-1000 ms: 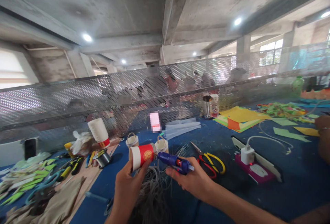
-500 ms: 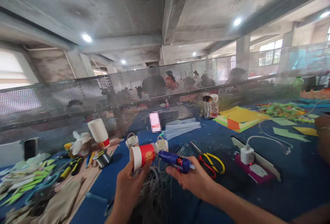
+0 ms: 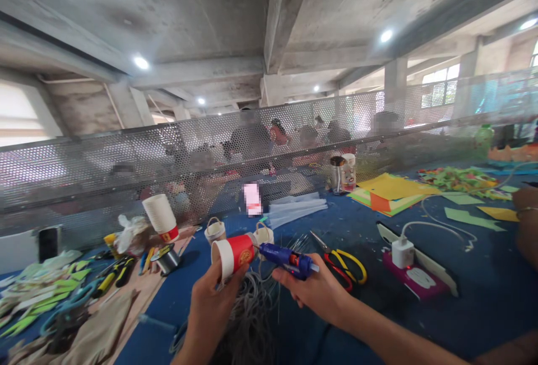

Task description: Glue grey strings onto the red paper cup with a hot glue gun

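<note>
My left hand (image 3: pixel 216 292) is closed around a red and white paper cup (image 3: pixel 239 253), tipped on its side with its mouth toward the left. In my right hand (image 3: pixel 313 289) is a blue hot glue gun (image 3: pixel 286 259), its nozzle at the base end of the cup; I cannot tell whether it touches. Two small pale cups with cord handles stand just behind: one small cup (image 3: pixel 215 230) at the left, another small cup (image 3: pixel 264 235) partly hidden by the held cup. Below the hands lies a bundle of grey cord (image 3: pixel 252 312).
Red and yellow scissors (image 3: pixel 347 267) lie right of my right hand. Farther right, a white plug (image 3: pixel 402 253) sits on a purple box. A stack of paper cups (image 3: pixel 160 216) and a wire spool (image 3: pixel 167 258) stand left. Coloured paper (image 3: pixel 393 188) lies before a perforated metal screen (image 3: pixel 105 185).
The glue gun has shifted very slightly at the cup's base end, and the cup has turned a little in my left hand. Everything else stays put.
</note>
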